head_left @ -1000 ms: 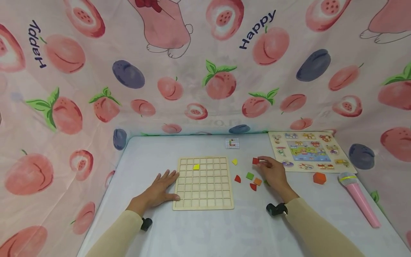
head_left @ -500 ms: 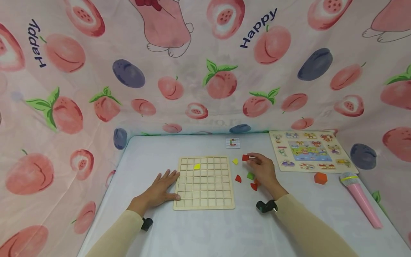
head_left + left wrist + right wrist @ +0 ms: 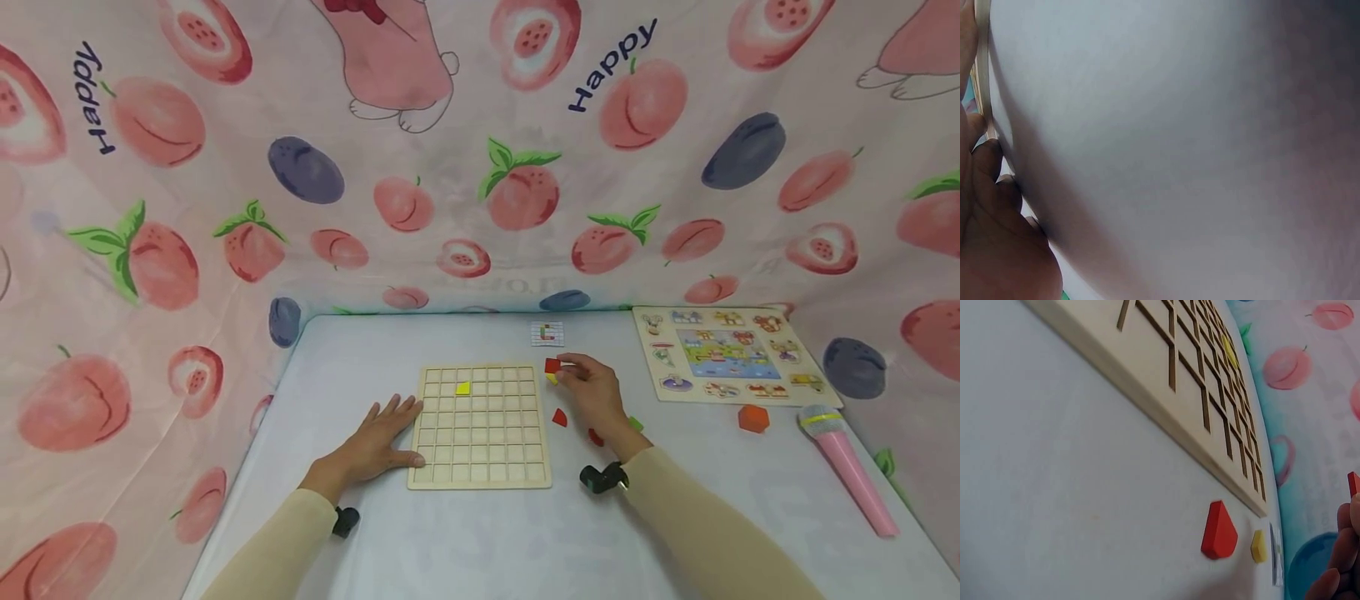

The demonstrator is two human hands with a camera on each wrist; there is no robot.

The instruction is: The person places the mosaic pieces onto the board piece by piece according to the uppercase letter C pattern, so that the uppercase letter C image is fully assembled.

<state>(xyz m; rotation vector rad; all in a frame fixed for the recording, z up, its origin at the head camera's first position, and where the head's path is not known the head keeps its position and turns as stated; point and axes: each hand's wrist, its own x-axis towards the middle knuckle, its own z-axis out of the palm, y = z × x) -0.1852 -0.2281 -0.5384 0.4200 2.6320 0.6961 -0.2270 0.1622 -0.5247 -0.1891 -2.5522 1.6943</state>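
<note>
Your left hand [image 3: 367, 439] is splayed against the left edge of the pale wooden grid board [image 3: 482, 430] while your right hand [image 3: 596, 396] has its grip pinched on the red square tile [image 3: 552, 365] off the far right corner, so I'd guess it's placing time and you gotta line up square next.

sleeves [image 3: 270, 546]: beige, long | wrist cameras [image 3: 347, 522]: black (one each) | hands [image 3: 369, 446]: bare

Pink fruit-print backdrop [image 3: 450, 167] across top, beige gridded board [image 3: 480, 436] at centre, yellow tile [image 3: 463, 388], red square [image 3: 552, 365], pink-handled microphone [image 3: 849, 471] lower right
</note>
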